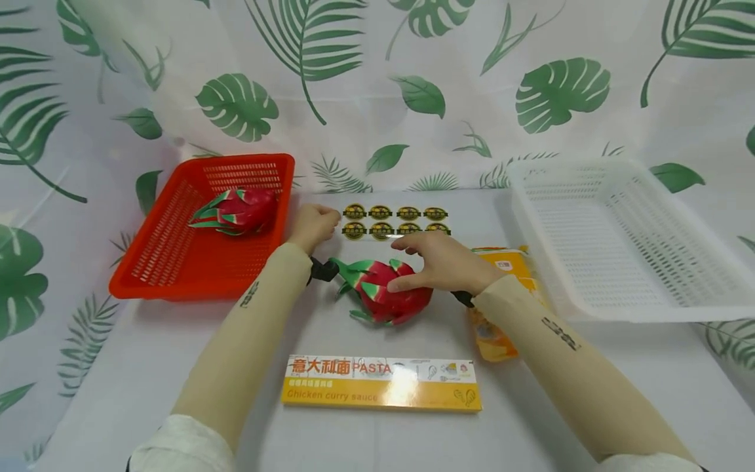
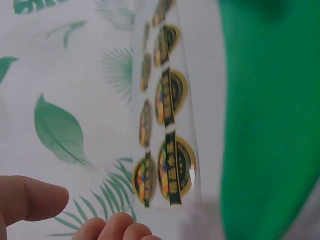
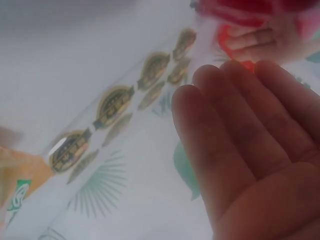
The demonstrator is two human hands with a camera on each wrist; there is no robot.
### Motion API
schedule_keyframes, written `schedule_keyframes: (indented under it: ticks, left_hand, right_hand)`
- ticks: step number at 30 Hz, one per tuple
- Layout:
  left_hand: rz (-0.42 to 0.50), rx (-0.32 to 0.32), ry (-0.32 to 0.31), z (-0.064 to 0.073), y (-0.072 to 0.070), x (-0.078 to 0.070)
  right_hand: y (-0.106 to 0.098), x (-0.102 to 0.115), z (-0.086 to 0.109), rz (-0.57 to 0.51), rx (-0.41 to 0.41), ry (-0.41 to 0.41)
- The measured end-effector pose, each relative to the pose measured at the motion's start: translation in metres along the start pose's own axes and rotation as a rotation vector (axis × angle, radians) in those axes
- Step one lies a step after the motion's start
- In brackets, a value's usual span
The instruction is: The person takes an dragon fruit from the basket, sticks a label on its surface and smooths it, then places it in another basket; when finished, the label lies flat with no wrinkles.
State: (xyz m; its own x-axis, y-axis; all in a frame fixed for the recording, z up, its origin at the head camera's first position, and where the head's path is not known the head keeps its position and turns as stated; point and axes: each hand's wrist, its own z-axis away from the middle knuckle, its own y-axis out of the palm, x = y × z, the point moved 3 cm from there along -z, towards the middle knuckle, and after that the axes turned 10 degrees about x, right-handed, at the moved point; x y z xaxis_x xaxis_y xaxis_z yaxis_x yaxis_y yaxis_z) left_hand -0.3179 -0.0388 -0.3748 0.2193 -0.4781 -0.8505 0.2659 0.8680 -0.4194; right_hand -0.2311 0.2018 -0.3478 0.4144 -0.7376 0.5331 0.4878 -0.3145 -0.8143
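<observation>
A red dragon fruit [image 1: 392, 303] with green-tipped scales lies on the table between my hands. My right hand [image 1: 444, 261] reaches over its right side, thumb overlapping the fruit in the head view. In the right wrist view the fingers [image 3: 240, 117] are extended, with nothing in the palm. Behind the fruit lies a clear sheet of black-and-gold oval stickers [image 1: 380, 229]. Near its left edge is my left hand [image 1: 315, 224], fingers loosely bent. The left wrist view shows its thumb [image 2: 37, 199] apart from the fingertips [image 2: 117, 227], nothing between them.
A red basket [image 1: 194, 292] at left holds another dragon fruit [image 1: 238, 211]. At right stands a white basket [image 1: 613, 313]. A pasta box [image 1: 382, 385] lies in front, and an orange-yellow packet [image 1: 495, 341] is partly hidden under the right forearm. Leaf-patterned cloth [image 1: 354, 131] hangs behind.
</observation>
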Motion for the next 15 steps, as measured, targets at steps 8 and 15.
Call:
schedule_keyframes:
  ticks: [8,15]
  left_hand:
    - [-0.243,-0.052,-0.03,-0.029,-0.003,-0.003]
    - [-0.227,-0.064,-0.125,-0.057,0.001,0.005]
  right_hand:
    - [-0.014,-0.007,-0.014,-0.001,-0.03,0.033]
    - [-0.034,-0.014,-0.038,0.043,-0.029,0.067]
